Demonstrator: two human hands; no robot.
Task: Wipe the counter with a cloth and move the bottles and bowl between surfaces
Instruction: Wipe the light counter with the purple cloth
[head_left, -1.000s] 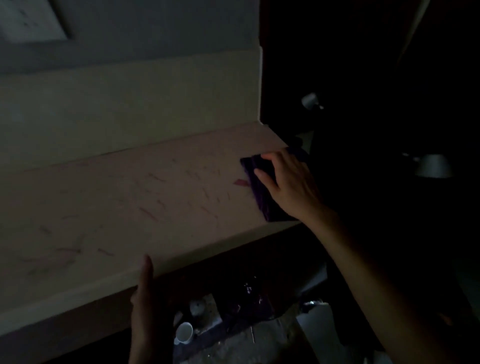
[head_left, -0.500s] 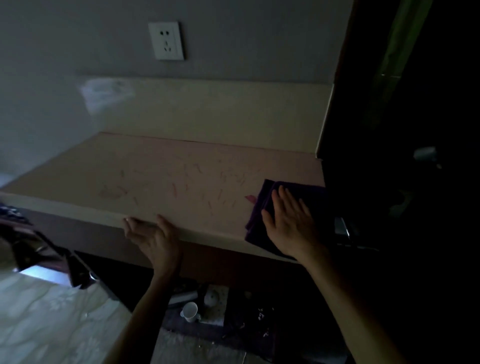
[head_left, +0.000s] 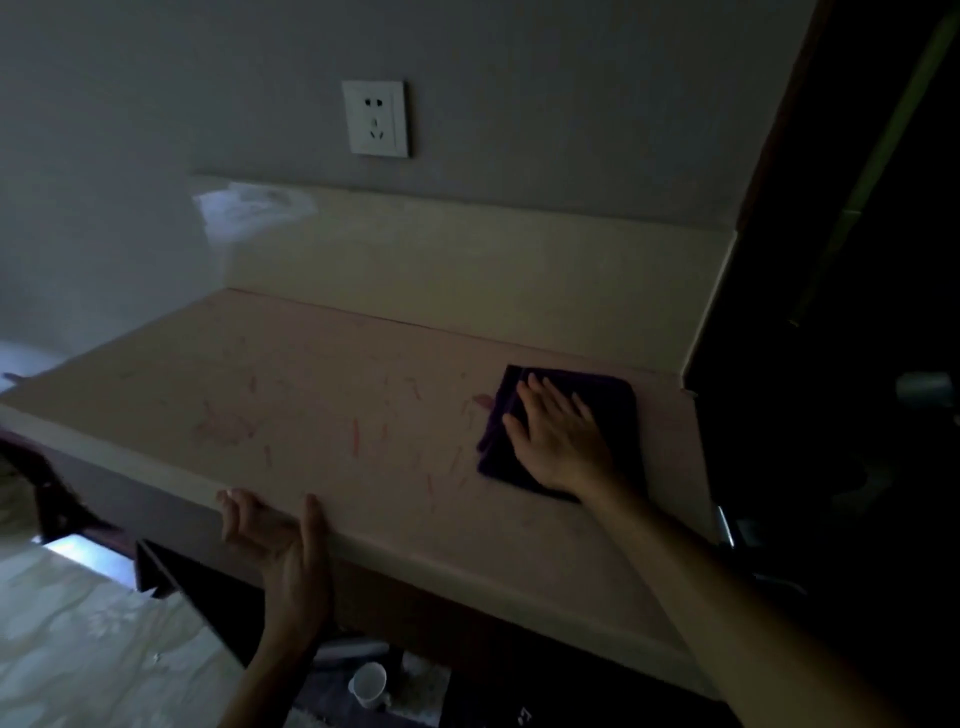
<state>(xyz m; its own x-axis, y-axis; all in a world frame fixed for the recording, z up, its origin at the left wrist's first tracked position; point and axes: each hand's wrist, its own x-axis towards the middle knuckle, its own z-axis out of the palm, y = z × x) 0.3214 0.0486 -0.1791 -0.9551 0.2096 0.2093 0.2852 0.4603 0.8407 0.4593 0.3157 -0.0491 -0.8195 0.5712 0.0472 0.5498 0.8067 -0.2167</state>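
Observation:
A folded dark purple cloth lies on the right part of the pale counter. My right hand rests flat on the cloth, fingers spread and pointing away from me. My left hand grips the counter's front edge, thumb on top and fingers curled under the lip. The counter top carries faint reddish streaks and a smudge near its left half. No bottles or bowl can be made out in this dim view.
A white wall socket sits above the cream backsplash. A dark cabinet stands right of the counter. Below the counter, a small white cup lies on the floor. Marble-patterned floor shows at lower left.
My right hand has slid the cloth back from the front edge toward the backsplash. My left hand stays on the counter's front edge. The view has shifted.

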